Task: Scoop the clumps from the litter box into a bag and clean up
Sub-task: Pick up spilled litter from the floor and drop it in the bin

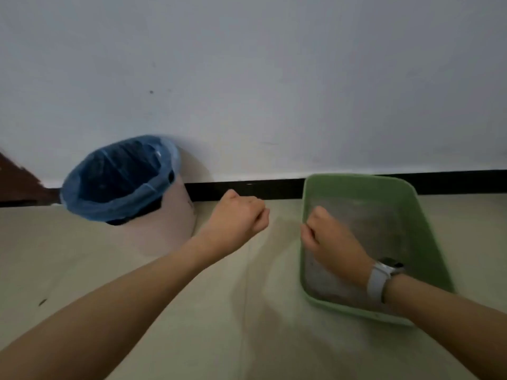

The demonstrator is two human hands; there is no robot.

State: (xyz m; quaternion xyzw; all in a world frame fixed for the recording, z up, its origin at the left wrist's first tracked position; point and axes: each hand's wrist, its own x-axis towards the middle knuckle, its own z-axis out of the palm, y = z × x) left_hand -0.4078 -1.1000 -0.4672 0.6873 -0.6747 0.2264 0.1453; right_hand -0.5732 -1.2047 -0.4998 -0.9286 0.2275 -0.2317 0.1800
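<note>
left hand (239, 215) clenched, nothing held, raised over the floor | right hand (327, 239) clenched above the green litter box's (356, 185) left rim | blue bag (120, 207) lines the white bin (175, 226), well left of the box

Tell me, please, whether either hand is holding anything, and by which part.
Neither visibly holds anything. The left hand is a fist over the floor; the right hand, fingers curled, is over the litter box.

Plain pale wall (274, 78) with a few small dark marks, black baseboard (247, 189) along its foot. Beige floor (219, 325), faintly stained. Brown wooden edge (16, 179) far left.
</note>
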